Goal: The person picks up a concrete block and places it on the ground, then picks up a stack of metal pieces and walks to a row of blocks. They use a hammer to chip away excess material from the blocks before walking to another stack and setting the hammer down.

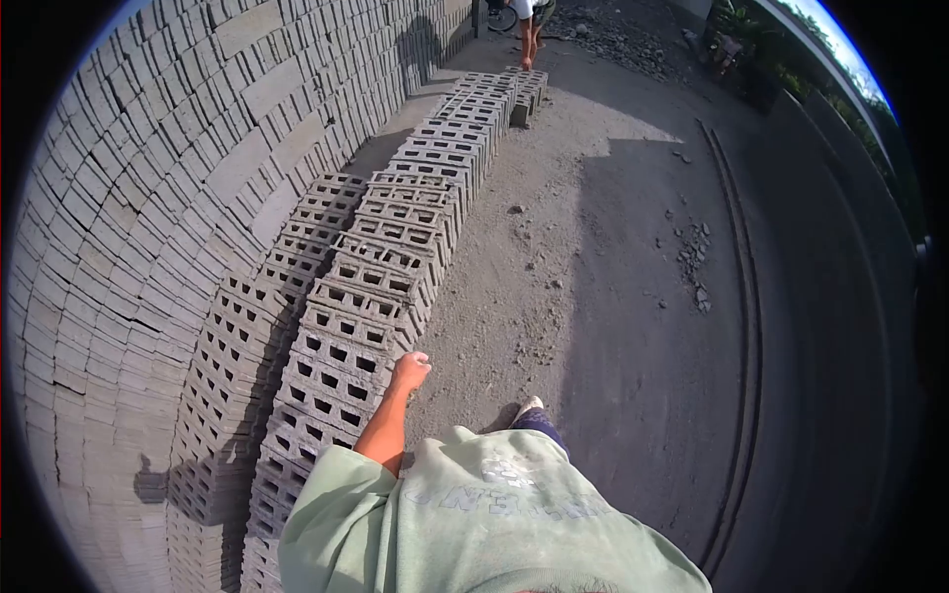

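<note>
We do best with left hand (410, 369) clear of rough edges, steps even. Fingers curled in loose fist, nothing visible inside; right hand out of view. Blocks (379, 281) just left of left hand, row leading ahead; holes up, each long axis across row.

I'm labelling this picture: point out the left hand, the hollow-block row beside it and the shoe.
Left hand (410, 370), head view: on the curled fist.
Hollow-block row (389, 243), head view: on block tops, about midway along.
Shoe (533, 404), head view: on its pale toe.
</note>
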A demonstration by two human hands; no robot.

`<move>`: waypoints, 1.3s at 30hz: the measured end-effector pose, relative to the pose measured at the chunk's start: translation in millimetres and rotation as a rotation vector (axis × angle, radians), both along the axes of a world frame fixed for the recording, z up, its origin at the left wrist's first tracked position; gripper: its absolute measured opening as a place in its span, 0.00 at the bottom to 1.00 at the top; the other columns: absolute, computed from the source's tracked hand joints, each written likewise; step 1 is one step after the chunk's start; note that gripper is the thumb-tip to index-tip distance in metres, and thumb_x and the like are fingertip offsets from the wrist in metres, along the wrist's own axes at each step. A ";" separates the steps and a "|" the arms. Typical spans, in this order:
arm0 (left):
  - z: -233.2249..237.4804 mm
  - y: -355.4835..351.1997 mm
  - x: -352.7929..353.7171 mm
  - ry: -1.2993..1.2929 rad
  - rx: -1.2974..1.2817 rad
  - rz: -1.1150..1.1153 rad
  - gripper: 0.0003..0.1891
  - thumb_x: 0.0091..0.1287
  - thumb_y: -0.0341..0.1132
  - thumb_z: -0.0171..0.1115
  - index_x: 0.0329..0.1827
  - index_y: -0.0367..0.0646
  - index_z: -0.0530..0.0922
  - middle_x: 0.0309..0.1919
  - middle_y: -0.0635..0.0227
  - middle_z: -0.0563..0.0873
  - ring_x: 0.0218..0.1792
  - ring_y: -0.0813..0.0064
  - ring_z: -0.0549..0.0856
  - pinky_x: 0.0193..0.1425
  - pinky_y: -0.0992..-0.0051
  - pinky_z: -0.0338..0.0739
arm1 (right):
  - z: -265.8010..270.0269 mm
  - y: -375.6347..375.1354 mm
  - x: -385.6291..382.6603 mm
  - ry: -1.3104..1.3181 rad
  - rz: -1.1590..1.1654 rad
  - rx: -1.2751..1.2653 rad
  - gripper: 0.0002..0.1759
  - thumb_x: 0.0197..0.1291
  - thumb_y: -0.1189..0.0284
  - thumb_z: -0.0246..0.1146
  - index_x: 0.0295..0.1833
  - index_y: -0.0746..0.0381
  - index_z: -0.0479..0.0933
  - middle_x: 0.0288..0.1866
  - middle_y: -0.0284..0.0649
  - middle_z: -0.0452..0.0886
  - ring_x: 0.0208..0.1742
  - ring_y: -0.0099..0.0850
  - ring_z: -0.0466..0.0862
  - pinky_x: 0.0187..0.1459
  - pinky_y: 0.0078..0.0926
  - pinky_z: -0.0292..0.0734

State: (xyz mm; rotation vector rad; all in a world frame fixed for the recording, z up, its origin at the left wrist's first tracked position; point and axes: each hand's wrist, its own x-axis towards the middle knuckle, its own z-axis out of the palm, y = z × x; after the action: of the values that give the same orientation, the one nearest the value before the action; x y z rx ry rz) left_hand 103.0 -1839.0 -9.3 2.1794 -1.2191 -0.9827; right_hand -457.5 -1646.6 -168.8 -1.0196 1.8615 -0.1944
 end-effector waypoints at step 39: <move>-161.8 -137.3 122.7 -0.286 0.748 0.727 0.14 0.50 0.29 0.57 0.43 0.43 0.76 0.41 0.60 0.82 0.55 0.61 0.73 0.60 0.55 0.59 | 12.6 -679.7 644.1 -0.174 1.181 0.553 0.20 0.58 0.59 0.62 0.44 0.67 0.78 0.34 0.39 0.83 0.29 0.23 0.80 0.31 0.19 0.73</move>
State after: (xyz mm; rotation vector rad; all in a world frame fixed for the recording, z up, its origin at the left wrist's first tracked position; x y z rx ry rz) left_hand 225.8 -1976.2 -171.1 3.0639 -0.0304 -0.8844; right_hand 186.6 -2326.2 -156.2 -1.4401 0.8276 0.8473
